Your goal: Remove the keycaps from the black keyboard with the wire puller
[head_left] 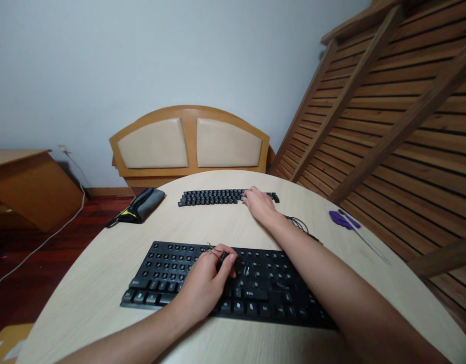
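A black keyboard (pixel 172 260) lies near the table's front, most of its upper keys stripped to bare switches, with keycaps on the lowest rows. My left hand (pixel 206 278) rests over its middle, fingers closed round a small dark tool with thin wires, which looks like a wire keycap puller (pixel 224 257). Farther back, removed black keycaps (pixel 210 197) stand in neat rows. At the right part of these rows my right hand (pixel 258 202) reaches down, fingertips pinched on a keycap (pixel 244 197). My right forearm hides the keyboard's right end.
A grey and black pouch (pixel 143 205) lies at the table's left edge. On the right are a purple cloth (pixel 342 220) and a thin white stick-like brush (pixel 364 236). A coiled black cable (pixel 299 223) sits behind my right forearm. Wooden slats (pixel 377 126) lean at the right.
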`<state>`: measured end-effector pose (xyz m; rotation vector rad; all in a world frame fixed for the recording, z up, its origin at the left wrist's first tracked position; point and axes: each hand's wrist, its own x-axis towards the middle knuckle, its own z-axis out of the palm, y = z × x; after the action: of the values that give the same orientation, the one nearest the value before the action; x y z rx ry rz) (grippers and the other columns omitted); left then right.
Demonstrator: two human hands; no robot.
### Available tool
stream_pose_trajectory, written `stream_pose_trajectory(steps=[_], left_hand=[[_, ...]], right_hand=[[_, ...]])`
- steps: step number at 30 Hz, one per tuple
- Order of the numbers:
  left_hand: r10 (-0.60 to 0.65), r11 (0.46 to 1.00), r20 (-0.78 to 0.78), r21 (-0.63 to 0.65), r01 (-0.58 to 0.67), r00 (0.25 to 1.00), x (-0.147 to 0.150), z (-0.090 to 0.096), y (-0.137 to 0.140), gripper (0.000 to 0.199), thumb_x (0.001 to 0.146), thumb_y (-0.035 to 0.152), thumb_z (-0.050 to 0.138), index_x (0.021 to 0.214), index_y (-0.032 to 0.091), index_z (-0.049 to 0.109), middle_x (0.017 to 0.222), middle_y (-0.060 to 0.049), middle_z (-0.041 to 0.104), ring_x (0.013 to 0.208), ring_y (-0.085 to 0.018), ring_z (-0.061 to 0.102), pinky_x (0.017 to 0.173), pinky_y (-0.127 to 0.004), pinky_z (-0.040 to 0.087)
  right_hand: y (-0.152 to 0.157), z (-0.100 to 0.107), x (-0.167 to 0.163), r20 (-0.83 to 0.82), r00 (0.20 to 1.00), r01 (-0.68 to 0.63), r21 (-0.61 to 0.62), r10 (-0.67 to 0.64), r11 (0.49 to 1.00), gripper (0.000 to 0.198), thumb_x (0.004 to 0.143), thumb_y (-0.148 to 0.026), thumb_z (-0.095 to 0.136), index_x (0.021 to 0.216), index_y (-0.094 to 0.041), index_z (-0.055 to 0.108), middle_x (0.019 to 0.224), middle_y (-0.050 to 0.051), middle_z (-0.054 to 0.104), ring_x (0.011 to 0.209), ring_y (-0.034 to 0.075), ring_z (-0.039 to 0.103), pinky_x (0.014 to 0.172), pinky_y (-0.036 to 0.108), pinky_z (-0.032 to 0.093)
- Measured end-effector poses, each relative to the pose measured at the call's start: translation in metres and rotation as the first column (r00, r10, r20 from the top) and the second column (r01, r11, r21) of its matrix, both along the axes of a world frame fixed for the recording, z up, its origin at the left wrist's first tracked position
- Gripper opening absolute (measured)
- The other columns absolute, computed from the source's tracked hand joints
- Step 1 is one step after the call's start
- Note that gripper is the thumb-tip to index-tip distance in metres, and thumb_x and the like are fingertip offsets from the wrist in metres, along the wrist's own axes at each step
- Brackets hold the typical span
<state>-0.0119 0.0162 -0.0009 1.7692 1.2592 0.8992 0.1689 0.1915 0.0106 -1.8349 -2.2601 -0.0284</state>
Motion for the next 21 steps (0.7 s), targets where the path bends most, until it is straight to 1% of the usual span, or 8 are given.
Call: stream_pose_trajectory(steps=[4,8,14,21], left_hand=[[0.004,1.0,-0.002,-0.005,-0.004,1.0,0.0,-0.001,0.0,0.028,0.099,0.038,0.042,0.097,0.018,0.061,0.07,0.0,0.064,0.07,-0.02,0.062,0.07,-0.03,0.043],[0.003,1.0,-0.003,-0.005,-0.003,1.0,0.0,-0.001,0.0,0.027,0.098,0.038,0.042,0.096,0.019,0.061,0.071,0.0,0.064,0.071,-0.02,0.062,0.071,-0.03,0.044],[0.003,1.0,-0.003,0.008,-0.003,1.0,0.0,-0.002,0.0,0.027,0.098,0.037,0.043,0.096,0.018,0.062,0.07,-0.001,0.064,0.071,-0.02,0.062,0.07,-0.029,0.044],[0.004,1.0,0.004,0.007,-0.004,1.0,0.0,-0.001,0.0,0.027,0.098,0.037,0.043,0.096,0.018,0.062,0.07,-0.001,0.064,0.07,-0.02,0.061,0.07,-0.03,0.044]], right_hand=[[0.002,-0.008,-0.003,0.077,0.997,0.012,0.025,-0.014,1.0,0.029,0.101,-0.027,0.04,0.119,-0.018,0.06,0.12,0.013,0.057,0.102,0.023,0.063,0.085,0.031,0.044],[-0.002,-0.014,-0.007,0.116,0.993,0.004,0.024,-0.007,1.0,0.029,0.101,-0.026,0.037,0.119,-0.018,0.059,0.121,0.013,0.055,0.099,0.022,0.064,0.082,0.03,0.046],[-0.002,-0.013,-0.011,0.138,0.99,0.0,0.011,-0.002,1.0,0.028,0.101,-0.023,0.038,0.119,-0.017,0.058,0.123,0.015,0.055,0.103,0.022,0.063,0.084,0.029,0.045],[-0.003,-0.013,-0.012,0.145,0.989,0.004,0.014,-0.006,1.0,0.03,0.1,-0.021,0.037,0.121,-0.02,0.058,0.122,0.013,0.055,0.104,0.022,0.063,0.084,0.03,0.047]])
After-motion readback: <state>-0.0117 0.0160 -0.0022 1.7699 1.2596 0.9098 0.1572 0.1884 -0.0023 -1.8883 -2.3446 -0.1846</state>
